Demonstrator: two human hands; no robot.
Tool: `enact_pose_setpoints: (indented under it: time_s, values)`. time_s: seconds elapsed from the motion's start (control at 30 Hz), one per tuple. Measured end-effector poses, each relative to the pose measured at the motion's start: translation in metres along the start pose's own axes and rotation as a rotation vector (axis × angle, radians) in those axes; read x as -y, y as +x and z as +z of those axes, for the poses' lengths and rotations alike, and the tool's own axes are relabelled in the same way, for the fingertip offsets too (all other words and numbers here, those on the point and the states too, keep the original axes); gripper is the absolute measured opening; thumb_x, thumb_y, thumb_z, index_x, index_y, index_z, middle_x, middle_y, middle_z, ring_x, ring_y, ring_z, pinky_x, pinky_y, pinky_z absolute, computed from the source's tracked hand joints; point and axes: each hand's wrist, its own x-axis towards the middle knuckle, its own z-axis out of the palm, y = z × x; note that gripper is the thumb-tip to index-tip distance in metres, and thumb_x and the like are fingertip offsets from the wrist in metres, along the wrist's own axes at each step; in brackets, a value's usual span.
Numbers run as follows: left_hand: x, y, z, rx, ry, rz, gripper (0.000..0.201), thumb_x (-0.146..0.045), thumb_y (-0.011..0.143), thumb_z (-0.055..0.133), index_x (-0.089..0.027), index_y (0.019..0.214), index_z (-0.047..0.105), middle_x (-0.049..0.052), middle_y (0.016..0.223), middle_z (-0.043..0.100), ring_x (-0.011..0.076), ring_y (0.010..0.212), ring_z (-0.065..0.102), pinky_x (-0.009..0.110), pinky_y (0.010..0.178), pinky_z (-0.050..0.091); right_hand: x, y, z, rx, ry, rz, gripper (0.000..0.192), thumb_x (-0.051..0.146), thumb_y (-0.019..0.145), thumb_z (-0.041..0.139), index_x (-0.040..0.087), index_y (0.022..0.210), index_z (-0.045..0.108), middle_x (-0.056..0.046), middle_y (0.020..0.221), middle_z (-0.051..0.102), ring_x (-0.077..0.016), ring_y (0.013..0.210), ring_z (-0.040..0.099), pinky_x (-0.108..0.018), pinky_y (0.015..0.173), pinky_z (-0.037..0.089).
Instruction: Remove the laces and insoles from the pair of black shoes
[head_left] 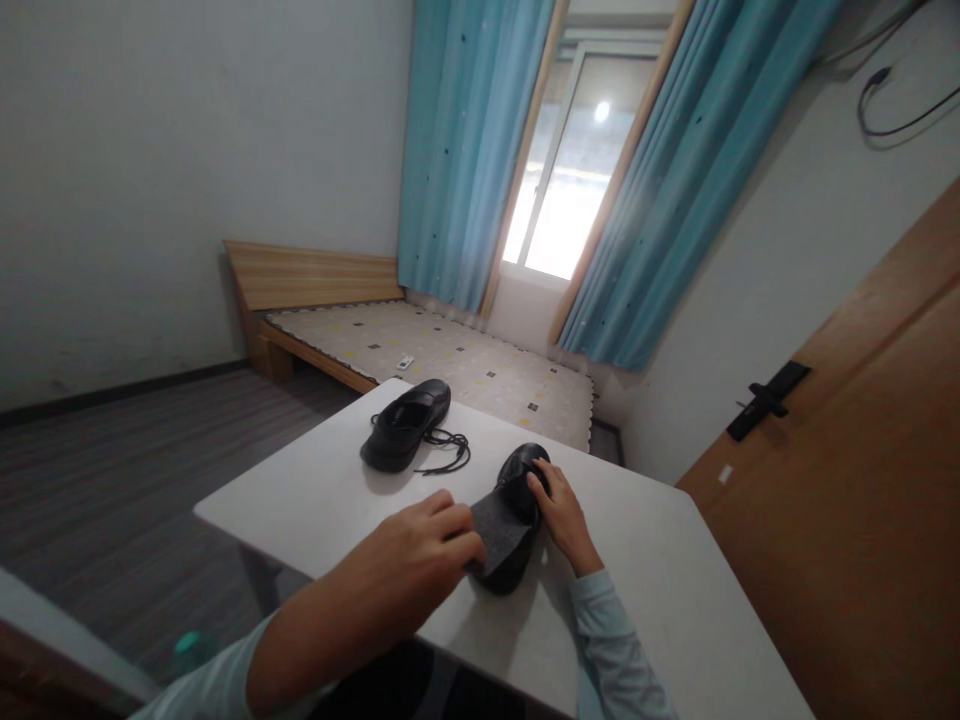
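A black shoe [507, 577] rests on the white table [637, 560] in front of me, its toe pointing away. My left hand [442, 530] pinches the near end of a grey insole [498, 530], which slants over the shoe's opening; its far end reaches inside, where the shoe hides it. My right hand [561, 508] grips the front part of the same shoe from the right, with thumb and fingers on its upper. Farther left on the table stands a second black shoe [407, 428], with a loose black lace [453, 452] trailing at its right side.
Behind the table is a wooden bed [322, 280] with a patterned mattress; a small white object [405, 362] lies on it. Blue curtains [472, 150] frame the window. A wooden door [847, 450] with a black handle is on the right. Something green [187, 645] shows low at left.
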Motion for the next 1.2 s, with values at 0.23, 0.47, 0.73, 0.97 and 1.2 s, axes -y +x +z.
enact_pose_setpoints:
  time_s: [0.23, 0.47, 0.73, 0.97, 1.2]
  values:
    - [0.019, 0.050, -0.007, 0.145, -0.165, -0.116, 0.040, -0.047, 0.088, 0.043, -0.016, 0.076, 0.064, 0.005, 0.082, 0.062, 0.0152, 0.073, 0.059, 0.024, 0.066, 0.041, 0.000, -0.001, 0.000, -0.006, 0.029, -0.016, 0.048, 0.051, 0.085, 0.042, 0.020, 0.121, 0.053, -0.010, 0.126, 0.053, -0.0245, 0.121, 0.045, -0.042, 0.105, 0.032]
    - [0.035, 0.081, 0.017, 0.235, -0.044, -0.201, 0.033, -0.034, 0.078, 0.060, -0.015, 0.105, 0.054, 0.006, 0.080, 0.065, 0.0218, 0.076, 0.062, 0.025, 0.059, 0.041, -0.001, -0.001, 0.000, -0.018, 0.059, -0.012, 0.048, 0.051, 0.084, 0.045, 0.021, 0.119, 0.055, -0.010, 0.127, 0.053, -0.0253, 0.122, 0.044, -0.044, 0.105, 0.030]
    - [0.035, 0.058, 0.013, 0.192, -0.175, -0.207, 0.020, -0.021, 0.080, 0.054, -0.020, 0.100, 0.055, 0.003, 0.084, 0.065, 0.0170, 0.073, 0.061, 0.022, 0.059, 0.040, 0.001, -0.001, -0.002, -0.010, 0.053, -0.024, 0.046, 0.050, 0.084, 0.044, 0.020, 0.118, 0.056, -0.010, 0.124, 0.055, -0.0244, 0.119, 0.047, -0.042, 0.103, 0.034]
    - [0.037, 0.029, -0.007, 0.170, -0.306, -0.261, 0.019, -0.026, 0.082, 0.053, -0.021, 0.101, 0.054, 0.000, 0.085, 0.064, 0.0141, 0.071, 0.060, 0.022, 0.062, 0.040, 0.000, 0.001, 0.000, -0.047, 0.121, -0.042, 0.041, 0.047, 0.083, 0.047, 0.020, 0.111, 0.060, -0.010, 0.120, 0.057, -0.0251, 0.116, 0.049, -0.044, 0.103, 0.033]
    - [0.045, 0.034, -0.008, -0.081, -0.470, -0.299, 0.018, -0.027, 0.087, 0.045, -0.019, 0.100, 0.056, 0.001, 0.090, 0.062, 0.0139, 0.082, 0.059, 0.024, 0.073, 0.044, 0.000, 0.001, 0.001, -0.087, 0.165, -0.056, 0.042, 0.050, 0.080, 0.049, 0.018, 0.106, 0.061, -0.012, 0.114, 0.060, -0.0271, 0.110, 0.052, -0.046, 0.099, 0.036]
